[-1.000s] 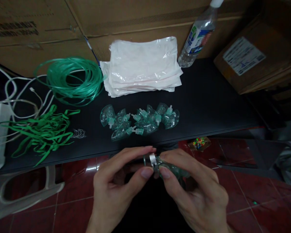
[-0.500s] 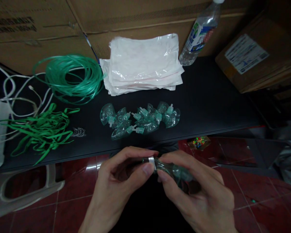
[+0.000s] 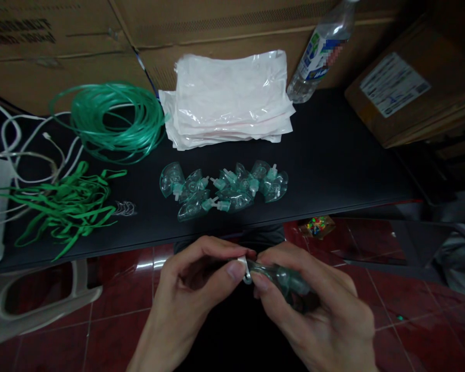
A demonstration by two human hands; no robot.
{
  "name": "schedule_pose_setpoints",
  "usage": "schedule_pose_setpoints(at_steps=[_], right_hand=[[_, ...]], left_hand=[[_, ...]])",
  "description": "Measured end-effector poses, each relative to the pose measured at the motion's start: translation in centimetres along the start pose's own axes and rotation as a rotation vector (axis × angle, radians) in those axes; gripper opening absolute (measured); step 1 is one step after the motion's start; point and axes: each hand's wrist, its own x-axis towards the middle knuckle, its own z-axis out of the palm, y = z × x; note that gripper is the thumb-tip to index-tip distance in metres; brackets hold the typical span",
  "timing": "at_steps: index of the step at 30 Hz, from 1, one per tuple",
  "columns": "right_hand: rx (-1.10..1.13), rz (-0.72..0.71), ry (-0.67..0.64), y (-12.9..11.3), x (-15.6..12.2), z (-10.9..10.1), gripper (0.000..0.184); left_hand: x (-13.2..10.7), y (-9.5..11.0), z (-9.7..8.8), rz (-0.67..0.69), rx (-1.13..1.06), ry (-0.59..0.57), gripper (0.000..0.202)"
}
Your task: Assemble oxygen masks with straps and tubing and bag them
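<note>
In front of the table's near edge, my left hand (image 3: 196, 294) is closed, its thumb and fingertips pinching a small silvery metal nose strip (image 3: 244, 266). The strip stands at the narrow end of a translucent green oxygen mask (image 3: 281, 276). My right hand (image 3: 321, 299) is wrapped around that mask, thumb below and fingers above, hiding much of it. Both hands' fingertips nearly meet at the strip. On the table beyond lie several similar masks (image 3: 234, 199) with pale connectors. Whether the strip is threaded into the mask I cannot tell.
A coil of green tubing (image 3: 139, 124), green elastic straps (image 3: 70, 199) and a small heap of curved clear or silvery pieces (image 3: 125, 208) lie on the left. White plastic packets (image 3: 232, 93) are stacked behind. A bottle (image 3: 306, 82) and a cardboard box (image 3: 422, 103) stand at right.
The metal strip has tilted, and its rounded lower end now shows between the thumbs. My right thumb has shifted slightly. Both hands keep their hold; the table things stay put.
</note>
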Motion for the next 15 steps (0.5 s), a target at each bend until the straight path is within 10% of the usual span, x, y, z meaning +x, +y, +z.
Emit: schedule_pose_setpoints(at_steps=[15], right_hand=[[0.018, -0.010, -0.022, 0.25, -0.11, -0.14, 0.011]], left_hand=[[-0.14, 0.18, -0.57, 0.028, 0.029, -0.080, 0.017]])
